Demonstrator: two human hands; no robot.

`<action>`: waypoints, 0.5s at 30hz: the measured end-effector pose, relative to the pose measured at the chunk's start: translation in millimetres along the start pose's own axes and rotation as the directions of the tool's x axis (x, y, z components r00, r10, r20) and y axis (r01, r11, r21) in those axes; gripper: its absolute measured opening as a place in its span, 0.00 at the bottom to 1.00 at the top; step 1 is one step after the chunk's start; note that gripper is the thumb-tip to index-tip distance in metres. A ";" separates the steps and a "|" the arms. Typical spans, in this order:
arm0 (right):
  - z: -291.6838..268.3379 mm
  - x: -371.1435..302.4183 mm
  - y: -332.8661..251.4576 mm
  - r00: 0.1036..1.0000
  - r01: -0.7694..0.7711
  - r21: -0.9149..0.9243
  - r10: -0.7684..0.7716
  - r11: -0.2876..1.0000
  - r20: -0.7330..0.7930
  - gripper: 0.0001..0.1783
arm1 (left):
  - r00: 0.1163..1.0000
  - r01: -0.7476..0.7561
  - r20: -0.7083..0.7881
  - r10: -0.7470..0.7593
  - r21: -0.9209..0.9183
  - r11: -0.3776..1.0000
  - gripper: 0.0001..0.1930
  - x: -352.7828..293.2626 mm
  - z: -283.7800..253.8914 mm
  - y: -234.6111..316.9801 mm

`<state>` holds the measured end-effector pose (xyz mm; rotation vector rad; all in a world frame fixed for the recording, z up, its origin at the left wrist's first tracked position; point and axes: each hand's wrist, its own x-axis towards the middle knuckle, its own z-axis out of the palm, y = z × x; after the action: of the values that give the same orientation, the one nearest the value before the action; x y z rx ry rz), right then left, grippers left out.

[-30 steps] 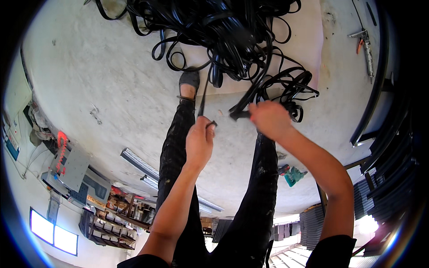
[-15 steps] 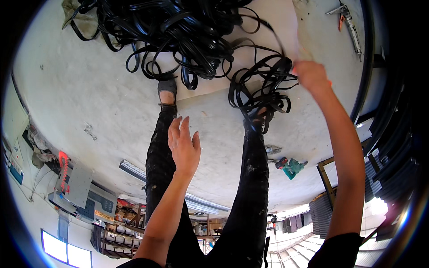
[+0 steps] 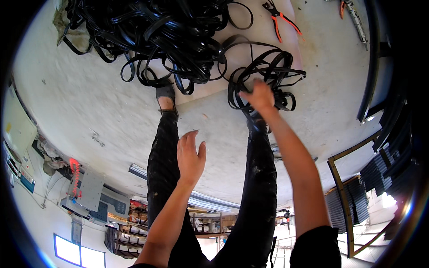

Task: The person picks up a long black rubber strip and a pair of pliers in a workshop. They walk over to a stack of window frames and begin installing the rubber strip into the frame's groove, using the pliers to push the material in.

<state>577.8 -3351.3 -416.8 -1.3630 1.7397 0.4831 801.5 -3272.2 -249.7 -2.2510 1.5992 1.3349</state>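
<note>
My right hand (image 3: 259, 96) is over a small loose tangle of black flat rubber-like strip (image 3: 286, 67). Its thumb and fingers are apart and slightly blurred, with nothing gripped between them that I can see. My left hand (image 3: 191, 157) hangs between my legs, fingers stretched and holding nothing. A big heap of the same glossy black strip (image 3: 152, 40) fills the far left and middle. Pliers with orange and black handles (image 3: 276, 13) lie on the pale sheet beyond the small tangle.
A caulking gun (image 3: 354, 22) lies on the concrete floor at the far right. Dark frames (image 3: 377, 89) stand along the right side. My left shoe (image 3: 166, 92) is at the heap's near edge. Metal shelving and a grey machine (image 3: 87, 192) appear at the lower left.
My right hand has let go of the orange-handled pliers, which now lie on the sheet. It has moved left and nearer, over the small tangle. My left hand has shifted slightly right and nearer.
</note>
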 end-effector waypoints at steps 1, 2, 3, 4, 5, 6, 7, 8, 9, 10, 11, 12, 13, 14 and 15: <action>22.8 1.2 -3.2 0.992 -0.106 0.021 0.104 0.994 0.076 0.37 | 1.000 -0.006 0.011 0.006 -0.005 1.000 0.18 0.5 1.1 0.2; 46.4 2.0 -4.5 0.991 -0.123 0.028 0.124 0.992 -0.045 0.38 | 1.000 -0.020 0.016 0.020 -0.015 1.000 0.17 1.4 1.5 1.2; 64.6 3.6 -10.3 0.978 -0.137 0.038 0.141 0.990 -0.155 0.39 | 1.000 -0.010 0.027 0.010 0.001 1.000 0.17 1.4 1.2 1.0; 79.8 12.3 -13.9 0.961 -0.177 0.045 0.182 0.983 -0.206 0.40 | 0.999 -0.005 0.037 0.005 0.009 1.000 0.16 2.2 1.7 -0.6; 90.3 18.5 -18.8 0.935 -0.243 0.060 0.250 0.968 -0.250 0.40 | 0.999 -0.001 0.054 0.000 0.019 1.000 0.16 1.9 1.8 -3.7; 99.7 26.1 -22.8 0.902 -0.310 0.078 0.319 0.948 -0.292 0.40 | 0.997 0.018 0.072 -0.020 0.023 1.000 0.16 2.9 2.4 -6.6; 107.6 34.6 -25.8 0.860 -0.377 0.099 0.388 0.921 -0.332 0.40 | 0.995 0.035 0.091 -0.038 0.027 0.999 0.16 4.6 2.7 -8.9; 108.2 40.9 -21.2 0.855 -0.395 0.189 0.435 0.899 -0.282 0.35 | 0.992 0.056 0.112 -0.059 0.024 0.998 0.16 3.4 3.2 -10.0; 110.2 41.2 -19.3 0.877 -0.386 0.253 0.438 0.887 -0.197 0.33 | 0.988 0.074 0.135 -0.076 0.019 0.997 0.15 2.7 3.0 -11.8; 109.8 41.2 -15.8 0.893 -0.381 0.319 0.435 0.868 -0.115 0.30 | 0.983 0.088 0.157 -0.089 0.014 0.996 0.15 2.5 3.3 -13.8; 98.3 38.9 -10.3 0.910 -0.368 0.367 0.412 0.854 -0.045 0.27 | 0.979 0.111 0.172 -0.107 -0.011 0.994 0.15 -0.3 7.3 -11.5; 84.7 32.7 -8.4 0.923 -0.368 0.397 0.382 0.841 0.046 0.26 | 0.980 0.094 0.176 -0.089 -0.024 0.995 0.14 -1.4 9.8 -12.8; 82.6 25.8 -1.0 0.932 -0.360 0.433 0.344 0.826 0.118 0.26 | 0.981 0.073 0.181 -0.066 -0.037 0.997 0.14 -1.3 11.2 -15.3; 66.6 12.8 5.2 0.947 -0.320 0.507 0.267 0.800 0.177 0.24 | 0.984 0.087 0.167 -0.067 -0.115 0.990 0.12 -1.2 14.2 -12.6; 49.5 -5.6 11.0 0.956 -0.284 0.581 0.181 0.763 0.229 0.23 | 0.979 0.132 0.178 -0.095 -0.210 0.969 0.10 -1.3 16.2 -8.7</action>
<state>586.8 -3308.1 -442.3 -0.6282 1.7282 0.1243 798.6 -3259.1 -262.3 -2.2359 1.3052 1.6929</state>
